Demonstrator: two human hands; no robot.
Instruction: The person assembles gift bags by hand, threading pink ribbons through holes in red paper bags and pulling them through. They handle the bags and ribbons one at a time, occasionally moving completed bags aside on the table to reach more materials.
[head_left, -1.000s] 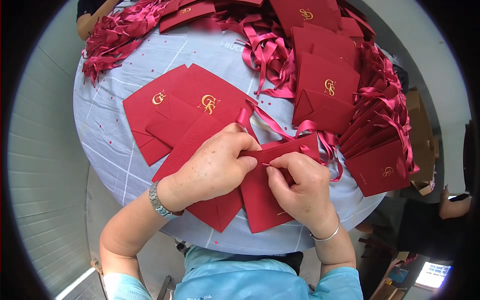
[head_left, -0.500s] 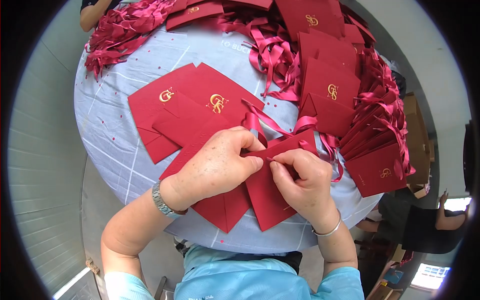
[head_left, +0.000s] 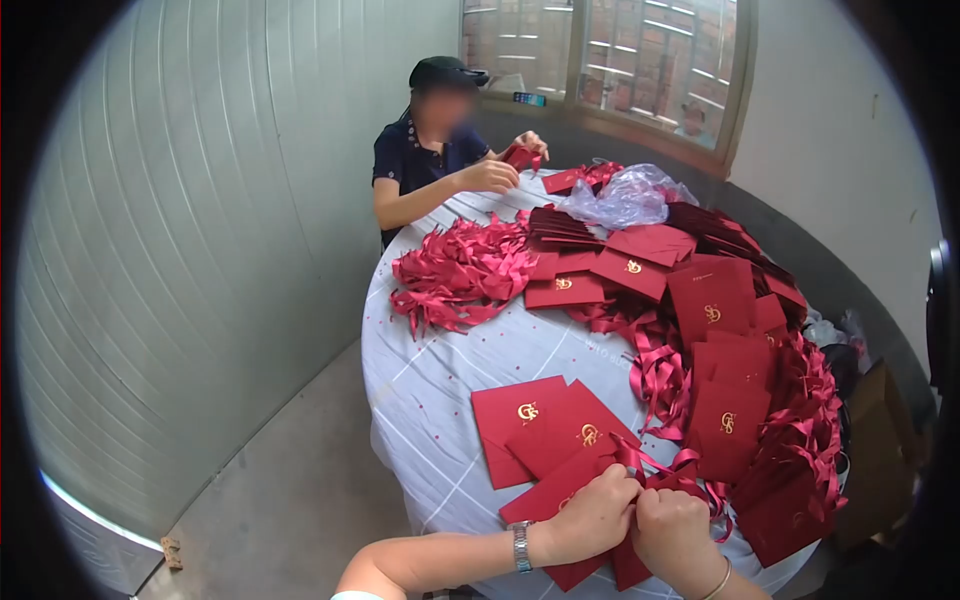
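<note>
My left hand, with a watch at the wrist, is closed at the top edge of a red bag near the table's front. Right beside it, my right hand is closed too, knuckles up. Both hands pinch at the ribbon of that bag, whose lower part shows below them. A loop of red ribbon rises just beyond my fingers. Flat red bags with gold lettering lie behind my left hand. The fingertips themselves are mostly hidden.
Across the round table a person handles a red item. A pile of loose ribbons, clear plastic and stacked red bags cover the far and right sides. A cardboard box stands at the right.
The camera view has tilted up and swung left, so the other person and the window now show. My two hands have come together at the ribbon and appear lower in view.
</note>
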